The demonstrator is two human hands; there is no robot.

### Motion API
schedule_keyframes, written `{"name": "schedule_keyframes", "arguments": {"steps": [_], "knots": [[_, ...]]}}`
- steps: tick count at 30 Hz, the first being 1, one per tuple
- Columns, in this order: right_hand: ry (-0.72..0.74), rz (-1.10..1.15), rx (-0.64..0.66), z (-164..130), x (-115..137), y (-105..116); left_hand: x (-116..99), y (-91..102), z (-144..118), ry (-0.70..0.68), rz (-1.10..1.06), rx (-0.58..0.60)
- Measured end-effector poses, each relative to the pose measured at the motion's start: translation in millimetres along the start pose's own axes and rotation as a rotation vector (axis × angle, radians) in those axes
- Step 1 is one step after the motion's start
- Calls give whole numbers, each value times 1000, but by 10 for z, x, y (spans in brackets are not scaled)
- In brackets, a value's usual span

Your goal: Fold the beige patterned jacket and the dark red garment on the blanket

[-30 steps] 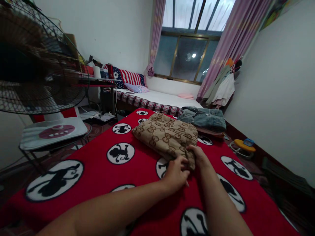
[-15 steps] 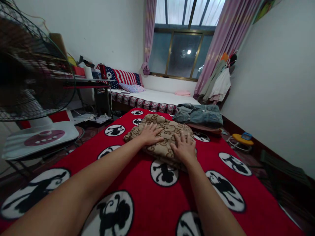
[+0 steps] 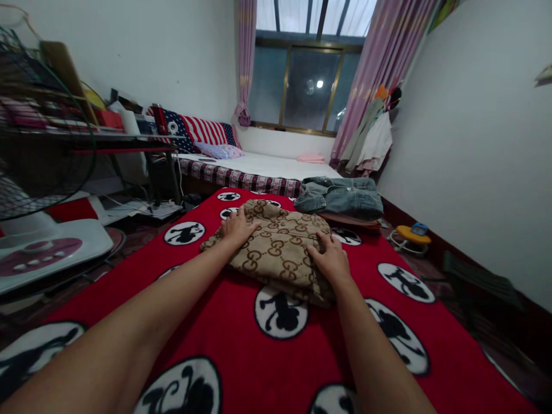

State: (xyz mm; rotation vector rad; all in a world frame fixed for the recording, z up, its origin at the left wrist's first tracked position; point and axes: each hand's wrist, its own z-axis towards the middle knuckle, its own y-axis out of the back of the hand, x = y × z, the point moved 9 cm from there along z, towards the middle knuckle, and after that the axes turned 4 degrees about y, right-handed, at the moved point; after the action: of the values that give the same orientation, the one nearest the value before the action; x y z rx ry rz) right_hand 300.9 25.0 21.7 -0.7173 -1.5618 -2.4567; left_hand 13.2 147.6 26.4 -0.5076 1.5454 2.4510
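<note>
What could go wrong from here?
Uneven pressure from the left hand and right hand, on opposite sides of the patterned cloth, might skew its folds. A forward push could bump the folded denim beyond it. The red blanket underneath may ruck up if the cloth is dragged.

What can be read is the letter G, printed in brown on the folded beige cloth (image 3: 297, 244), which lies toward the far edge of the red blanket (image 3: 267, 374). The letters (image 3: 276, 248) stand in pairs, two G close together, and the pair is repeated over the upper side. Near the front edge of the cloth the pairs are quite clear; toward its far edge they look smaller and are partly broken by folds. Marks on the fan panel (image 3: 41, 253) are too blurred for reading.
</note>
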Motion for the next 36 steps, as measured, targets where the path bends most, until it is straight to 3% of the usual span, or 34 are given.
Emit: {"name": "schedule_keyframes", "arguments": {"steps": [6, 9, 12, 15, 18, 22, 25, 27, 29, 33, 36], "knots": [[0, 49, -89, -47, 16, 17, -81, 27, 87, -59, -23, 42], [-29, 41, -119, -90, 3, 20, 22, 142, 129, -24, 47, 78], [-31, 26, -142, -118, 15, 20, 258, 122, 76, 40, 86, 239], [-28, 8, -138, -126, 41, 2, 404, 61, -97, 18, 95, 381], [-23, 15, -141, -124, 52, -17, 432, 153, -243, 11, 150, 299], [-1, 85, -196, -91, 30, 23, 201, 322, -292, -119, 108, 158], [39, 150, -198, -30, 34, 101, 133, 490, -126, -157, -91, 89], [58, 159, -185, 0, 61, 155, 231, 581, 47, -107, -227, 44], [82, 97, -171, -2, 121, 172, 393, 534, 197, -26, -262, 80], [202, -52, -52, -111, 320, -94, 640, 301, 298, 122, -130, 239], [211, -77, -11, -207, 365, -292, 460, 459, 299, 85, 14, 119]]}}
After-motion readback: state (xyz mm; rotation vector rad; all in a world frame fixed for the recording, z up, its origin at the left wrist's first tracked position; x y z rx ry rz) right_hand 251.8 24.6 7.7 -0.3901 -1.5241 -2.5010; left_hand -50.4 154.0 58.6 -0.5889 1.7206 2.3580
